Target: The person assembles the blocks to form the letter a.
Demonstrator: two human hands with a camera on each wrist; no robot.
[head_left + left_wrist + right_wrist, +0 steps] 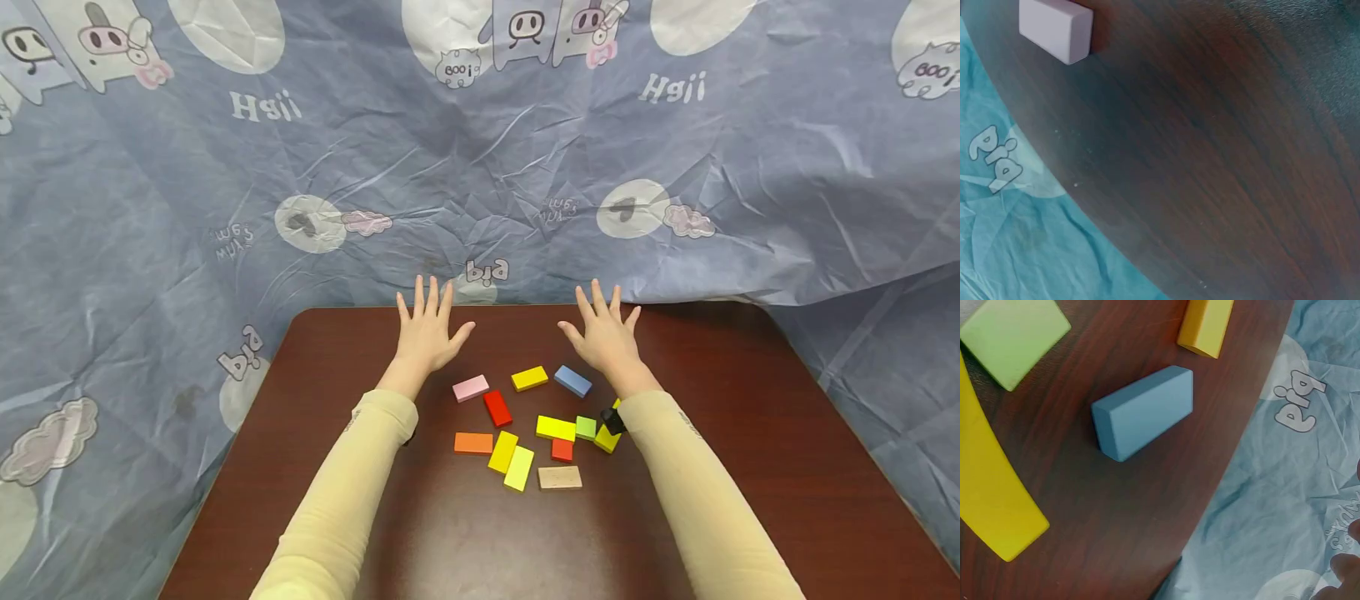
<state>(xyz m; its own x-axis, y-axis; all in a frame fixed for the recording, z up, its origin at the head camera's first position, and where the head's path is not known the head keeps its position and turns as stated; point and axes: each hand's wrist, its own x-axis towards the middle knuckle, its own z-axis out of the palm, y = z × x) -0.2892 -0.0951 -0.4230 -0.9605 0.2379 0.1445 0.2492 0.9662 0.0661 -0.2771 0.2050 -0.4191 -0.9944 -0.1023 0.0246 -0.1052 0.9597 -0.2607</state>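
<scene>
Both hands reach out over the table with fingers straight and spread, and nothing is in them. The left hand [426,335] is up and left of a pink block [471,388], its nearest block; that pink block [1054,28] also shows at the top of the left wrist view. Nearest to the right hand [606,340] lies a blue block [573,381], seen whole as the blue block [1144,412] in the right wrist view. A yellow block [609,437] is partly hidden by the right wrist. Between the arms are a yellow block [529,378] and a red block [497,408].
Closer in on the brown table [480,550] lie an orange block [473,443], a light green block [586,428], a small red block [562,450], a plain wooden block [559,477] and several yellow ones. A grey-blue printed cloth [450,167] hangs behind the table's far edge.
</scene>
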